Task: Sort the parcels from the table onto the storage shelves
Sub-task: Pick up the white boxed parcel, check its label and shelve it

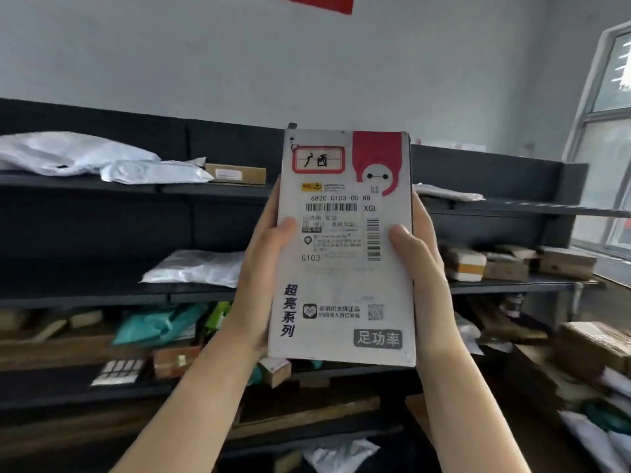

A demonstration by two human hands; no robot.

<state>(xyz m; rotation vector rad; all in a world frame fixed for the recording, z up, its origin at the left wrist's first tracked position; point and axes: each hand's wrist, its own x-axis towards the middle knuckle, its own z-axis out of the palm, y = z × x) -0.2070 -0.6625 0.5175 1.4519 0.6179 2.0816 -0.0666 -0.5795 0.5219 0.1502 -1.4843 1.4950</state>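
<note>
Dark metal storage shelves (102, 191) run the width of the room against a plain grey wall (307, 63), with a window (611, 131) at the right edge. On the top shelf's left end lie white poly mailers (68, 153) and, beside them, a flat brown carton (237, 173). Another white mailer (198, 268) rests on the middle shelf; small cardboard boxes (505, 264) sit toward its right end. Lower tiers hold mixed parcels, among them a teal bag (153, 324).

The white parcel box (345, 285) is held upright in the air in front of the shelves, shipping label (336, 227) facing the camera. The left hand (263, 268) clamps its left edge and the right hand (423, 264) its right edge, thumbs pressed on the front face.

The box hides the shelf section behind it. Lower-shelf contents are blurred. A red item (310, 2) is cut off at the top edge.
</note>
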